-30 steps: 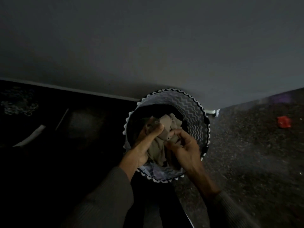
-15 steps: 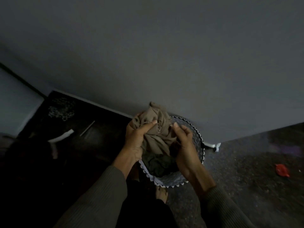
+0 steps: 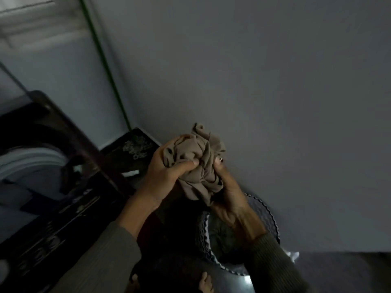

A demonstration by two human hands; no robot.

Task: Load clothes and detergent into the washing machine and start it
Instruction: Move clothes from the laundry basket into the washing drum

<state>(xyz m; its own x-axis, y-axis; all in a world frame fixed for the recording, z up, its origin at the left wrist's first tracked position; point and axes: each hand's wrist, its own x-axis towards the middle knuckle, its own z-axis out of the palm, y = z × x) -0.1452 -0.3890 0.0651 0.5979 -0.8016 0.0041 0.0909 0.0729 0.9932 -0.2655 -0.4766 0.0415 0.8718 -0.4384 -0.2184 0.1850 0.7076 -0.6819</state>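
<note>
Gripping bunched beige garment (image 3: pixel 196 166) with left hand (image 3: pixel 166 175) and right hand (image 3: pixel 230 198), fingers curled into cloth, just above laundry basket (image 3: pixel 267 211). Noting washing machine (image 3: pixel 33 160) at left, drum open. Probably best: gathering loose tail, lifting clear of basket rim, swinging left over drum before releasing.

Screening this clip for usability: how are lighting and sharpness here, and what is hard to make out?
Head view: dim, no glare; the beige cloth between left hand and right hand reads clearly. Same head view: the washing machine is dark and blurred; the basket interior is lost in shadow.
</note>
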